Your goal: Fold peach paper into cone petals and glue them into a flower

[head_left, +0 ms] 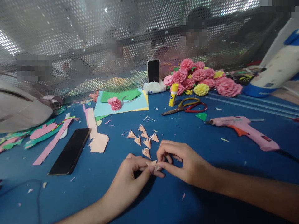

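Between my two hands, low over the blue table (93, 199), is a small folded piece of peach paper (154, 165). My left hand (136, 169) pinches it between thumb and fingers. From the other side, my right hand (179, 160) has thumb and forefinger closed on its right edge. Just beyond my hands lie several folded peach paper pieces (147, 143) with pointed tips. To the left of them sits a stack of flat peach paper pieces (99, 143), beside a peach strip (92, 123).
A black phone (70, 152) lies at left. Scissors (184, 107), a glue stick (173, 95) and a pink glue gun (245, 129) are at right. Paper flowers (198, 74) are heaped behind, near an upright phone (153, 71). A perforated metal screen (88, 40) closes off the back.
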`<state>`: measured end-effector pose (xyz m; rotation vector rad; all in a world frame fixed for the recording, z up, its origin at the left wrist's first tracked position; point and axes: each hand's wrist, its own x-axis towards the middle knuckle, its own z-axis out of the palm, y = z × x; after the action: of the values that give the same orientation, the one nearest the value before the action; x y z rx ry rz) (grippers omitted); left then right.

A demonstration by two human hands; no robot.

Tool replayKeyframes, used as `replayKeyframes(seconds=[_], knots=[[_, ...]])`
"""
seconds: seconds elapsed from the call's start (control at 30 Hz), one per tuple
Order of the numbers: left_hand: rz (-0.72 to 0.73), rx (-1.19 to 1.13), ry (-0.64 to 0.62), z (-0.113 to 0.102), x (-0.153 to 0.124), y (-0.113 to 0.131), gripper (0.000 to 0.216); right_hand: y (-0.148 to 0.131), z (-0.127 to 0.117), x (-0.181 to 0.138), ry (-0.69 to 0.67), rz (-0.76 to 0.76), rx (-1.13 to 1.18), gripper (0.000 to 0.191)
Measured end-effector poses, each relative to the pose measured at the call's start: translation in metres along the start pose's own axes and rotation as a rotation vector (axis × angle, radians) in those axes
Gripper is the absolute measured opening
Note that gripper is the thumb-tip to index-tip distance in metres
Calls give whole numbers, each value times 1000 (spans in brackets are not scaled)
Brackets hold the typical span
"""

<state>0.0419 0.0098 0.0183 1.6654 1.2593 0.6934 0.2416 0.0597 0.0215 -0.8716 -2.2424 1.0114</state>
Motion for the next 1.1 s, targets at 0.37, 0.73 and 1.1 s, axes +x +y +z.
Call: replayKeyframes(seconds=[0.37, 0.73, 1.1], knots=[[-6, 62, 50, 3, 1, 3, 34, 0, 2, -1, -8, -27, -34, 7], [-20, 25, 39, 3, 1, 3, 31, -2, 6, 1, -29, 61, 13, 7], [53, 148, 82, 6, -1, 6, 34, -1, 10, 0, -36, 156, 83, 7]])
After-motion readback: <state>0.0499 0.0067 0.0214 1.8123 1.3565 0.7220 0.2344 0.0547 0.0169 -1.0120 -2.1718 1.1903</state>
